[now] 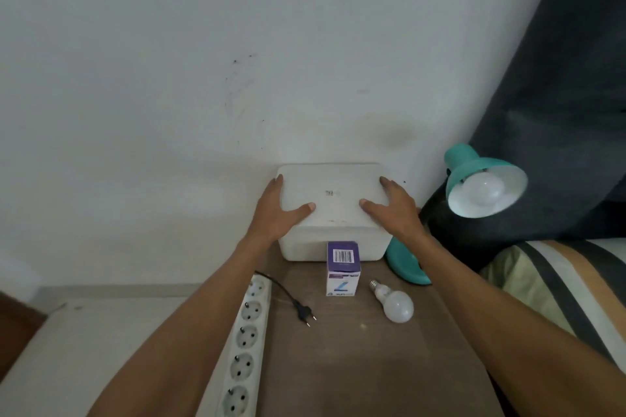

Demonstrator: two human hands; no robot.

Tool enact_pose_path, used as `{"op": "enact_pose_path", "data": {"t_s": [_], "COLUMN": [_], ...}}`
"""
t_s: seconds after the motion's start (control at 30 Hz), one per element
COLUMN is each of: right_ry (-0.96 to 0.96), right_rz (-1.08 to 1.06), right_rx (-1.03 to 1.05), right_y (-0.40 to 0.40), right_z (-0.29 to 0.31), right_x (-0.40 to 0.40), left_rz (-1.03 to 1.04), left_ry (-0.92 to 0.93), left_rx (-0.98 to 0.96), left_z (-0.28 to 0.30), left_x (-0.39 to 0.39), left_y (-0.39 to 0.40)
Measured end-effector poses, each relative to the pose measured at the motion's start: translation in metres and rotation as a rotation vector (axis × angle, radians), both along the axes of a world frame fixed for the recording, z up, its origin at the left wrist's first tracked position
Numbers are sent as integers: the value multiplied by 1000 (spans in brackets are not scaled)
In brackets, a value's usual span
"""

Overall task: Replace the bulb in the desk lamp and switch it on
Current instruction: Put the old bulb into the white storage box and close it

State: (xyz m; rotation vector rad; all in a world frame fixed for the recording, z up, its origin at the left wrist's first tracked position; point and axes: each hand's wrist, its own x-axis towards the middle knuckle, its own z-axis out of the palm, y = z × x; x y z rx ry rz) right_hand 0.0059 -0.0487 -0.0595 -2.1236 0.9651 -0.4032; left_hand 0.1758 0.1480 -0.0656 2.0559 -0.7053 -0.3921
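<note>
A teal desk lamp [474,169] stands at the right of the small wooden table, its shade tilted toward me with a white bulb [482,191] screwed in, unlit. A second white bulb [396,303] lies loose on the table. A purple and white bulb box [342,269] stands upright in front of a white lidded container [333,240]. My left hand [279,210] grips the container lid's left edge. On the lid's right edge lies my right hand [393,210], also gripping. The lamp's black plug [305,311] lies unplugged on the table.
A white power strip [245,342] with several sockets runs along the wooden table's [355,366] left edge. A white wall is close behind the container. Dark fabric [559,112] hangs behind the lamp, and a striped cushion [559,281] lies at the right.
</note>
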Motion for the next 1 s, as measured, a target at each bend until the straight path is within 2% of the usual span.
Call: {"op": "enact_pose_path", "data": {"t_s": [0.27, 0.6, 1.0], "right_ry": [-54, -91, -148], "right_rz": [-52, -44, -41], "right_rx": [33, -12, -63], "right_y": [0, 4, 76], "right_z": [-1, 21, 40], "right_x": [4, 0, -72], "left_rz": [25, 14, 40], "left_ry": [10, -75, -150], "left_rx": [-43, -76, -71], "left_z": [6, 36, 61], "left_x": [-2, -16, -92], "left_y": [-2, 6, 78]}}
